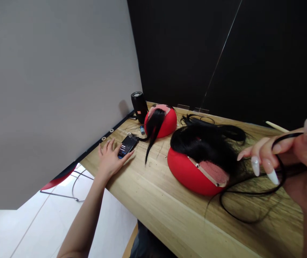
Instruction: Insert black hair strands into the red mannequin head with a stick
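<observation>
Pinching: right hand (295, 154), just past three o'clock, its grip narrow on a thin black strand (250, 193) that hangs in loose loops.
Spreading: left hand (110, 159), eight o'clock, grip wide, thumb and forefinger either side of a lit phone (128, 144); whether they press it, I cannot tell.
Near red dome (188, 175): four o'clock on the tabletop (148, 193), black hair (204, 143) over its top, pins along a pale band.
Far red dome (169, 124): close to the dial's centre, a dark lock (153, 127) trailing towards seven o'clock.
Black speaker (139, 107): eleven o'clock, upright, just beside the far dome.
</observation>
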Action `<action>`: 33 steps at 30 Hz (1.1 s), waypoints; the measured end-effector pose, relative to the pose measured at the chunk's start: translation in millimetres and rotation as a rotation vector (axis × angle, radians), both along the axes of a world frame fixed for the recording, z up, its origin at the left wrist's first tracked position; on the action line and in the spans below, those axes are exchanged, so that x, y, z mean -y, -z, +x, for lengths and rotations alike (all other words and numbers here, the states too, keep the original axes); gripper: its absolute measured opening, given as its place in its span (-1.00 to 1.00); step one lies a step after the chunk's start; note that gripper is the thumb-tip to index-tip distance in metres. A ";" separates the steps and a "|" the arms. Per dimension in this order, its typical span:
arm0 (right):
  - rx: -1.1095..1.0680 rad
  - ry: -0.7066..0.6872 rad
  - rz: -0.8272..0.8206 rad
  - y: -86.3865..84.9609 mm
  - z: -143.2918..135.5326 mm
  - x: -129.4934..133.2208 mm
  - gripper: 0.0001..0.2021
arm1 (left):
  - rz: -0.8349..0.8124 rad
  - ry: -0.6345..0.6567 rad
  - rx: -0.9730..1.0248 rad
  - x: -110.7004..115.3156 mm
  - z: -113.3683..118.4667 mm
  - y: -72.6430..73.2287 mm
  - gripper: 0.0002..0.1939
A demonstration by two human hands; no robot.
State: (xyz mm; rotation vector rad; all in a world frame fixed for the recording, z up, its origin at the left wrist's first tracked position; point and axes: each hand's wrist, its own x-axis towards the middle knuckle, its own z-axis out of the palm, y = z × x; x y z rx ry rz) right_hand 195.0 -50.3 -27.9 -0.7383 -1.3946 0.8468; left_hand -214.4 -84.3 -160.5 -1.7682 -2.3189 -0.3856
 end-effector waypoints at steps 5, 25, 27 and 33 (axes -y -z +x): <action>0.010 0.005 -0.017 2.0 -0.8 -0.7 -0.68 | 0.031 0.016 -0.020 6.8 -4.8 2.2 -0.27; -0.004 -0.022 -0.051 2.6 -1.0 1.0 -0.70 | 0.137 0.057 -0.085 37.9 12.7 6.8 -0.43; -0.005 -0.009 -0.051 2.2 -0.3 2.0 -0.70 | 0.128 0.053 -0.075 36.7 13.3 8.2 -0.43; -0.063 0.029 -0.084 1.8 0.0 2.4 -0.67 | 0.139 0.058 -0.054 38.7 12.4 9.9 -0.43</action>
